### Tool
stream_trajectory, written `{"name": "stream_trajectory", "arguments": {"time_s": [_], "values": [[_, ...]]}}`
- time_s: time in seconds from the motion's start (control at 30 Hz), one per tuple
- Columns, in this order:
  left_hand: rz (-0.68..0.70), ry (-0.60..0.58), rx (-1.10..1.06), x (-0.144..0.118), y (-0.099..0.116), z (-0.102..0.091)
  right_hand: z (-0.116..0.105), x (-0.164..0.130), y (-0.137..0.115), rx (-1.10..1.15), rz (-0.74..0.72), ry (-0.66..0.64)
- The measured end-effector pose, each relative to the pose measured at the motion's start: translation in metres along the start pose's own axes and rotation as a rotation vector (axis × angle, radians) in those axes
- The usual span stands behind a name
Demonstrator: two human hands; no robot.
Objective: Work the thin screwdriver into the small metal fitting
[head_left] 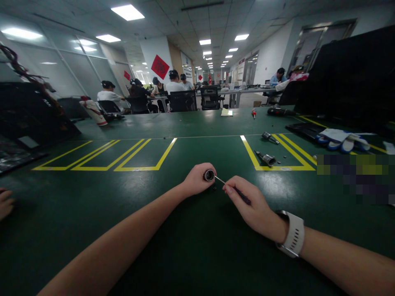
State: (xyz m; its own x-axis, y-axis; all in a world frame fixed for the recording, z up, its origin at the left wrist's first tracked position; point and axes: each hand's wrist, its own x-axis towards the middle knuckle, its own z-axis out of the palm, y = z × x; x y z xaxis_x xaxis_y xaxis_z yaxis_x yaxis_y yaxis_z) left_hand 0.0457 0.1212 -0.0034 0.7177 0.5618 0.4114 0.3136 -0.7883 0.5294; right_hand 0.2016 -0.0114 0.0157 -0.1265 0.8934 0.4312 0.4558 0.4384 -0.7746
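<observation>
One hollow cylindrical part (209, 176) held in the left hand (196, 179); one slim tool (243, 196) held in the right hand (258, 211).
The left hand is curled around the part over the green surface (173, 246), the part's open end facing the camera. The right hand pinches the tool's dark handle between the fingers; the thin shaft points to the part's rim, tip contact indeterminate. One small dark piece (214, 188) lies near the part.

office-like workshop, green workbench (197, 126), desk chairs (183, 101)
</observation>
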Motion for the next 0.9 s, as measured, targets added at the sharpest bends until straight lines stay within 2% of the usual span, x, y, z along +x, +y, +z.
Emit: {"name": "stream_trajectory", "arguments": {"time_s": [0.17, 0.47, 0.9], "values": [[0.027, -0.015, 0.007, 0.0003, 0.0006, 0.0002, 0.0026, 0.0011, 0.0040, 0.021, 0.007, -0.016], [0.040, 0.004, 0.039, 0.0007, -0.0032, 0.0018, -0.0010, 0.0028, 0.0037, 0.054, -0.028, -0.127], [0.012, 0.012, 0.025, 0.0010, -0.0034, 0.0026, -0.0017, 0.0014, 0.0058, 0.100, 0.102, -0.053]]}}
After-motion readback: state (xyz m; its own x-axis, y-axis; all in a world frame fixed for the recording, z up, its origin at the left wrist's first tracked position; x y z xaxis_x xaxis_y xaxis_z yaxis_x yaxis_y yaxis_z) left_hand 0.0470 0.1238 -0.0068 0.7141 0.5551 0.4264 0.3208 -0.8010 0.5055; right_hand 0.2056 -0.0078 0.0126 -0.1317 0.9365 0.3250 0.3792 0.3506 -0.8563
